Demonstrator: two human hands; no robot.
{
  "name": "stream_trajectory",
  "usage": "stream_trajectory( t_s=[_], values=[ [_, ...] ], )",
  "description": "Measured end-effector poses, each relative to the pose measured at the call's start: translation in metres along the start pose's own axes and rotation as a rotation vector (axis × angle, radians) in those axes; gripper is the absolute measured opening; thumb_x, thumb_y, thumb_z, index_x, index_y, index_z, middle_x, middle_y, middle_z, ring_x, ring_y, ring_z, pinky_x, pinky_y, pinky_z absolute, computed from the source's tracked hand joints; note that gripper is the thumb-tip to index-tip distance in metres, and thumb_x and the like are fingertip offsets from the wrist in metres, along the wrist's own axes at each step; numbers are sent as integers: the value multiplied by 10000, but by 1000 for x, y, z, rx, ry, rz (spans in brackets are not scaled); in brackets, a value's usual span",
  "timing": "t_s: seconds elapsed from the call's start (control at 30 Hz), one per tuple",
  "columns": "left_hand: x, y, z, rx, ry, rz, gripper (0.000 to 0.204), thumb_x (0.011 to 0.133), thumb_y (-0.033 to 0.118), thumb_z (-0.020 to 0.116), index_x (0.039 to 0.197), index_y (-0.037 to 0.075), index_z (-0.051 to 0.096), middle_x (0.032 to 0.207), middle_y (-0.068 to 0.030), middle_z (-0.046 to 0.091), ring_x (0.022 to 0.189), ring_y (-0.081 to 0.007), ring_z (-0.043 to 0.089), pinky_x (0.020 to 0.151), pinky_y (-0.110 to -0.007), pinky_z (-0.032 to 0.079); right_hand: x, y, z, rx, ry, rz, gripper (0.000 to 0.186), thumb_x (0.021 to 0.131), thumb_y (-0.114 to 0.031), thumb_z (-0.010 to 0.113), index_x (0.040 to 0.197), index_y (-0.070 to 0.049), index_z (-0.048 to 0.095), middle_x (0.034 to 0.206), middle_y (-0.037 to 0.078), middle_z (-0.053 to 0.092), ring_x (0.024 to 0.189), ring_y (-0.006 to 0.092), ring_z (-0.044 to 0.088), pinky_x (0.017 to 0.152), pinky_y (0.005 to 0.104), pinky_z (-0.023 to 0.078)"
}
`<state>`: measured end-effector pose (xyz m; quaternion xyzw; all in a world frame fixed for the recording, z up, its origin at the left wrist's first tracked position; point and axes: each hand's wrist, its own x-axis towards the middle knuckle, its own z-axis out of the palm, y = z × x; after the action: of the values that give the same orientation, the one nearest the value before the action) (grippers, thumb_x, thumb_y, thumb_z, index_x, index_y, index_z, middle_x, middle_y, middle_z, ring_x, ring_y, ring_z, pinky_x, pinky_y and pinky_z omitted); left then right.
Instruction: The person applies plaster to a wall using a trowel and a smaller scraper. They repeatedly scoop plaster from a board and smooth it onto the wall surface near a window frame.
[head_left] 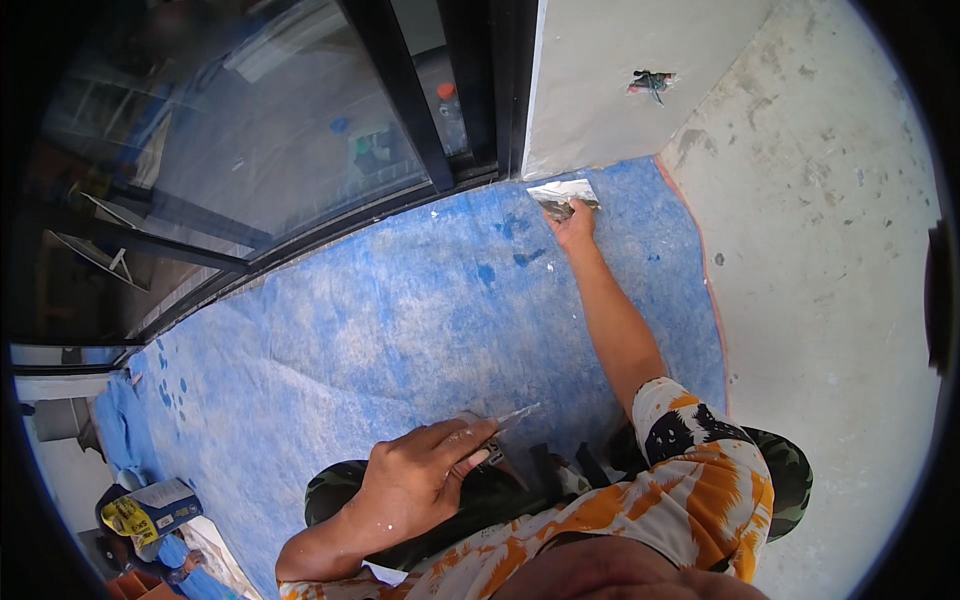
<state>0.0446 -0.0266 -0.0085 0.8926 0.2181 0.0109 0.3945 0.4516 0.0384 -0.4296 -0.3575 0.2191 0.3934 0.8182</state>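
Note:
My right hand point(572, 225) reaches forward, closed on a flat metal trowel point(548, 192) smeared with pale material, held close to the bottom of the white wall point(585, 100) beside the dark door frame. Closer to my body, my left hand point(410, 470) grips a scraper point(518, 413) with a pale-smeared blade pointing rightward; its handle is mostly hidden by the fingers. Under both hands is a blue floor covering point(380, 320) with darker blotches.
Dark-framed glass panels point(300, 110) line the upper left. An opening point(652, 85) with wires interrupts the wall. A grey, stained surface point(820, 300) lies right of the covering. A yellow-and-blue package point(165, 505) and bunched blue material point(130, 430) are at the lower left.

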Motion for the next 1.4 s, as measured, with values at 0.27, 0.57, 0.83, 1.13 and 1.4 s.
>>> stream_trajectory(
  t_s=[0.27,0.57,0.83,1.13,1.4],
  values=[
    [-4,-12,-12,-58,48,-65,284,877,25,729,1161,36,732,1035,-197,751,930,-352,753,766,-390,615,-9,10,85,-208,136,-145,379,947,-84,521,1317,-6,500,1222,192,576,980,394,659,764,572,622],
    [-3,-26,-21,-86,-5,-68,297,875,67,746,1171,58,730,1003,-187,750,869,-337,753,702,-388,618,-82,0,108,-363,129,-377,395,931,-43,470,1317,35,464,1222,228,603,1029,399,663,788,576,620],
    [-7,-30,-29,-96,-59,-45,314,872,69,742,1184,59,722,985,-165,751,837,-329,750,688,-383,616,-73,75,142,-426,77,-468,540,899,4,465,1422,-67,348,1268,217,553,1036,372,638,745,596,622],
    [-16,-41,-28,-137,-34,76,355,831,41,737,1186,38,710,914,-141,737,774,-278,733,618,-362,596,-9,0,82,-468,-21,-249,385,915,-33,510,1293,39,488,1211,226,572,1009,383,650,819,571,619],
    [-10,-46,-29,-139,-104,42,299,872,97,752,1163,37,725,987,-188,750,813,-316,758,650,-380,610,-79,-64,128,-328,-267,-365,447,905,-21,507,1338,72,442,1240,262,554,1077,426,631,876,615,593]
  ],
)
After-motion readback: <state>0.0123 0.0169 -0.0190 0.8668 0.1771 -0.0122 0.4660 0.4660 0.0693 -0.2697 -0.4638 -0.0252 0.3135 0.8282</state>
